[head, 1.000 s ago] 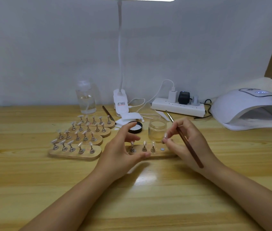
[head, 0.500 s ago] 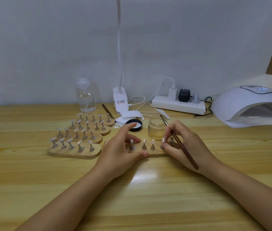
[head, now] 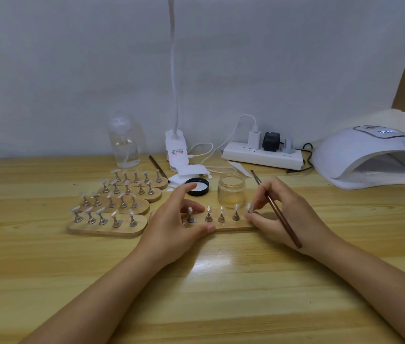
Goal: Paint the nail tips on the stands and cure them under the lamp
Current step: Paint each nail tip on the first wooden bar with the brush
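Observation:
A wooden stand with several nail tips on metal pegs lies in front of me. My left hand grips its left end, thumb on the near edge, fingers behind the pegs. My right hand holds a brown brush slanted across its fingers and pinches the rightmost nail tip peg at the stand's right end. An open glass jar stands just behind the stand, its black lid to the left. The white curing lamp sits at the far right.
Several more wooden stands with nail tips lie in rows to the left. Behind them stand a clear bottle, a second brush, a desk lamp base and a power strip with cables. The wall is close behind.
My right hand brought the rightmost peg with its nail tip down onto the stand's right end, where a bare spot showed before. My left hand kept hold of the left end.

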`<state>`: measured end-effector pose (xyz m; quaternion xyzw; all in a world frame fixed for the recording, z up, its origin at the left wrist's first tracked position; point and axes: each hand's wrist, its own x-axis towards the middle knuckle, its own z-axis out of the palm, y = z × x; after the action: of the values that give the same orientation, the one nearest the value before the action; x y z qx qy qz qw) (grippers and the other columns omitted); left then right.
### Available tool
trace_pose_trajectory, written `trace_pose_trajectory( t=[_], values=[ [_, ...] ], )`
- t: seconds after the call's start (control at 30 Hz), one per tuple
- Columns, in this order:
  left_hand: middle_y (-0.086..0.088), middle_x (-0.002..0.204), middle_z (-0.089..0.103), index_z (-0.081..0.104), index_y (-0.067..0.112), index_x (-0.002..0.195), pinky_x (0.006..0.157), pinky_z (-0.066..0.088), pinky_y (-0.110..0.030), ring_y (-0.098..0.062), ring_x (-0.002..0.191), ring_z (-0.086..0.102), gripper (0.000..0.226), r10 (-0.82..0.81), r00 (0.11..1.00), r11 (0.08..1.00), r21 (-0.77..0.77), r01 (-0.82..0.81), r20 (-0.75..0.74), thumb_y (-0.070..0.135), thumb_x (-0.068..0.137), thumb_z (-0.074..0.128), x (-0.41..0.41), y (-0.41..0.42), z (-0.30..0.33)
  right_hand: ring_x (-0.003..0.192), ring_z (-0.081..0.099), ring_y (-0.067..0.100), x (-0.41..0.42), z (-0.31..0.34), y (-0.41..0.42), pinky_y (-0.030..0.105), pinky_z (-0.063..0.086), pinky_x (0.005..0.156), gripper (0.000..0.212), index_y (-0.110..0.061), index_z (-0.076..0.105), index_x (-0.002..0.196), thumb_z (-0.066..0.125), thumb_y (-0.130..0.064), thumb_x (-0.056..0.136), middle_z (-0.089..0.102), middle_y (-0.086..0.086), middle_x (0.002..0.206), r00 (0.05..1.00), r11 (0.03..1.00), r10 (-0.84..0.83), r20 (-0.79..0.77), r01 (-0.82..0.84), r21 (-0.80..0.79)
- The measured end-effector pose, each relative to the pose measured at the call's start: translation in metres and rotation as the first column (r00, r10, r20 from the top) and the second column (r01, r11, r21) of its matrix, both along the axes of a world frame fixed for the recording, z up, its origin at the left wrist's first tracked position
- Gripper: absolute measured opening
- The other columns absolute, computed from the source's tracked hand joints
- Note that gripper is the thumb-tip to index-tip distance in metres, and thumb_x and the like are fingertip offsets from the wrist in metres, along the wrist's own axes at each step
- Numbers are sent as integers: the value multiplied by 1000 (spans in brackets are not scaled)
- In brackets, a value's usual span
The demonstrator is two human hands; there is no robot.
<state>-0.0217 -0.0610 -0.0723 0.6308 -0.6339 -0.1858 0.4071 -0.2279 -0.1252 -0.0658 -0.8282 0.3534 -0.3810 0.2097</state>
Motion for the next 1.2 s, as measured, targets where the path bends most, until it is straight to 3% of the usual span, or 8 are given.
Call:
trace_pose_trajectory(
  t=[0.23, 0.47, 0.6, 0.7, 0.8, 1.0, 1.1, 1.2],
  values=[
    [27, 94, 56, 34, 38, 132, 87, 36, -22, -4, 102, 50, 76, -14, 1000, 1000, 7, 14, -11, 32, 69, 76, 0, 0, 1, 75, 59, -3, 3, -2, -1, 4, 41, 68, 32, -30, 45, 77, 70, -10, 79, 63, -7, 74, 1000, 1000, 10, 16, -10, 8],
    [24, 100, 56, 35, 38, 131, 93, 40, -27, -5, 104, 52, 73, -7, 1000, 1000, -29, 7, 15, 34, 70, 75, -2, 2, 1, 68, 59, 2, 2, -1, -3, 10, 43, 64, 36, -31, 42, 76, 68, -6, 80, 62, -6, 73, 979, 990, -137, 153, 142, -24],
    [24, 106, 55, 43, 44, 116, 95, 42, -36, 5, 101, 51, 54, -9, 1000, 981, -195, 5, -20, 51, 67, 65, -7, 6, 3, 72, 60, -1, 16, 4, 13, 4, 42, 64, 42, -34, 42, 79, 69, -3, 78, 61, -11, 74, 965, 982, -41, 258, 87, -169],
    [16, 106, 62, 61, 34, 107, 90, 41, -50, -5, 102, 57, 35, -40, 996, 917, -392, 70, 83, 50, 76, 65, -9, 9, 6, 73, 60, -2, 27, 4, 25, 4, 43, 64, 42, -31, 43, 84, 71, 0, 77, 61, -11, 78, 968, 967, 89, 233, -28, -255],
    [18, 100, 63, 64, 35, 101, 85, 36, -38, -4, 95, 56, 24, -46, 978, 860, -491, 143, 203, 40, 79, 56, -12, 10, 5, 76, 59, -2, 33, 3, 33, 4, 43, 66, 34, -24, 46, 88, 72, -6, 77, 60, -11, 78, 974, 946, 123, 191, -56, -320],
    [18, 97, 67, 65, 34, 104, 81, 27, -18, 2, 83, 56, 26, -95, 980, 846, -504, 173, 177, 34, 79, 57, -11, 12, 4, 81, 62, -1, 37, 4, 37, 7, 47, 71, 35, -28, 44, 87, 70, -6, 78, 62, -13, 82, 965, 951, 129, 229, -54, -306],
    [20, 96, 66, 62, 33, 105, 82, 32, -25, 4, 82, 56, 27, -90, 984, 840, -518, 158, 156, 33, 79, 57, -10, 12, 3, 85, 62, -4, 38, 4, 37, 8, 46, 75, 39, -26, 43, 89, 68, 2, 77, 62, -17, 88, 965, 944, 164, 203, -93, -318],
    [19, 99, 65, 61, 32, 104, 83, 39, -33, 3, 83, 59, 26, -56, 994, 825, -556, 102, 99, 30, 78, 64, -12, 12, 5, 84, 63, 2, 35, 7, 38, 22, 51, 77, 36, -31, 45, 87, 69, -5, 80, 65, -12, 87, 958, 965, 134, 253, -67, -254]
  ],
)
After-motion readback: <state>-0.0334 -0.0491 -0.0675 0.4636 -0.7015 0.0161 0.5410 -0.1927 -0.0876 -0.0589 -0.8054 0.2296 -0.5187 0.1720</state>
